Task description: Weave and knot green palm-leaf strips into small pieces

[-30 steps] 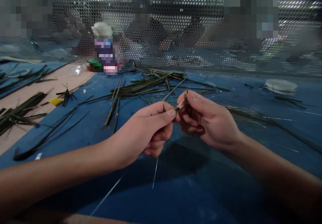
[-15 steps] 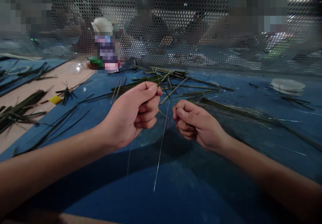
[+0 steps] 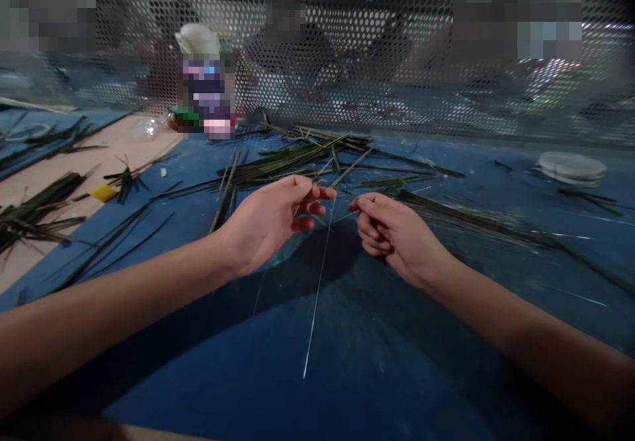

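My left hand [image 3: 278, 219] is near the middle, its thumb and index finger pinching a small, thin brownish-green piece [image 3: 316, 178]. Its other fingers are loosely curled. To its right, my right hand [image 3: 397, 236] is closed in a pinch. A fine pale strand [image 3: 346, 215] runs from its fingertips toward the left hand; whether it joins the piece there I cannot tell. Between the hands, a thin shiny wire [image 3: 317, 295] slants down toward me over the blue table surface [image 3: 372, 375]. Behind them is a pile of dark green leaf strips [image 3: 282, 163].
A bundle of fine wires and strips [image 3: 466, 216] lies right of my right hand. White round lids or spools [image 3: 570, 166] sit farther right. More leaf strips [image 3: 40, 213] and a yellow piece [image 3: 102, 194] are at left. A perforated metal screen [image 3: 347, 51] stands behind; people show dimly through it.
My left hand has lowered slightly and its fingers have loosened from a tight curl, with the pinch kept. My right hand has shifted a little to the right, drawing the strand into sight.
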`<state>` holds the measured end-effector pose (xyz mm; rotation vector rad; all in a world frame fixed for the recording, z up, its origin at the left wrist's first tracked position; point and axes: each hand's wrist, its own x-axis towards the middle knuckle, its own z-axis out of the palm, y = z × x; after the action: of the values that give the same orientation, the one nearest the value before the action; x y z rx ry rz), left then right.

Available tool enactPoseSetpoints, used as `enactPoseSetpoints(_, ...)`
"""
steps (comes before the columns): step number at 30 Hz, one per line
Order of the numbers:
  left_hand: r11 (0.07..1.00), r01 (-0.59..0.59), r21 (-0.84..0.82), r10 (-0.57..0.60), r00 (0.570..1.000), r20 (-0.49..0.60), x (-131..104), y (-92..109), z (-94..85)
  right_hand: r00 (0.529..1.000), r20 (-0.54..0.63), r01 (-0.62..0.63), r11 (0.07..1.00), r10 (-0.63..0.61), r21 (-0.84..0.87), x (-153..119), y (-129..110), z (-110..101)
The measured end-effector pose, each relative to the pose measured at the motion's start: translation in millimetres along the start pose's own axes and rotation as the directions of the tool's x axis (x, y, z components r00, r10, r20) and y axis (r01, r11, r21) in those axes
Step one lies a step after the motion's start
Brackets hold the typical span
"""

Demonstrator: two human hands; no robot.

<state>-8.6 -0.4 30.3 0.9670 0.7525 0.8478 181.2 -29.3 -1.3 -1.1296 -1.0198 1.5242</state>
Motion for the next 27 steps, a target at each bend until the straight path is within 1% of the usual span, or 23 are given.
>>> enactPoseSetpoints(2,1.000,-0.023,0.009,0.022,0.999,0.024,1,0,-0.8,0.997,0.016,-0.071,0.998,0.071,-0.003,0,1,0)
enactPoseSetpoints(6,0.989,-0.117,0.088,0.113,0.992,0.052,0,2,-0.8,0.978,0.075,-0.199,0.980,0.197,0.018,-4,2,4)
enactPoseSetpoints(9,0.961,-0.196,0.197,0.180,0.979,0.100,-1,0,-0.9,0.976,0.060,-0.211,0.977,0.211,-0.011,-9,-2,10)
enactPoseSetpoints(11,0.915,-0.283,0.286,0.242,0.955,0.170,-1,-2,-1.9,0.979,0.056,-0.194,0.981,0.195,-0.030,-13,-7,12)
enactPoseSetpoints(13,0.842,-0.371,0.391,0.294,0.924,0.244,-1,-4,-3.3,0.983,0.070,-0.168,0.985,0.169,-0.028,-15,-14,12)
enactPoseSetpoints(16,0.673,-0.477,0.566,0.324,0.878,0.353,-2,-3,-4.2,0.982,0.115,-0.150,0.988,0.151,-0.023,-17,-22,10)
enactPoseSetpoints(19,0.465,-0.548,0.695,0.284,0.836,0.470,-5,0,-2.0,0.975,0.145,-0.158,0.985,0.166,-0.064,-18,-25,7)
enactPoseSetpoints(21,0.327,-0.576,0.749,0.241,0.817,0.523,-7,1,0.2,0.975,0.149,-0.153,0.983,0.168,-0.102,-18,-25,7)
enactPoseSetpoints(22,0.272,-0.583,0.765,0.225,0.812,0.539,-9,1,1.2,0.975,0.147,-0.150,0.982,0.166,-0.116,-18,-25,7)
enactPoseSetpoints(23,0.233,-0.588,0.774,0.219,0.808,0.548,-10,1,2.0,0.976,0.144,-0.149,0.981,0.166,-0.122,-18,-25,8)
enactPoseSetpoints(24,0.213,-0.589,0.780,0.219,0.806,0.549,-11,0,2.6,0.976,0.139,-0.152,0.981,0.168,-0.117,-18,-25,8)
enactPoseSetpoints(25,0.212,-0.589,0.780,0.232,0.805,0.545,-12,-1,3.0,0.976,0.133,-0.157,0.982,0.170,-0.103,-18,-25,9)
enactPoseSetpoints(27,0.248,-0.591,0.767,0.292,0.801,0.523,-14,-3,3.7,0.979,0.126,-0.153,0.985,0.161,-0.074,-18,-25,10)
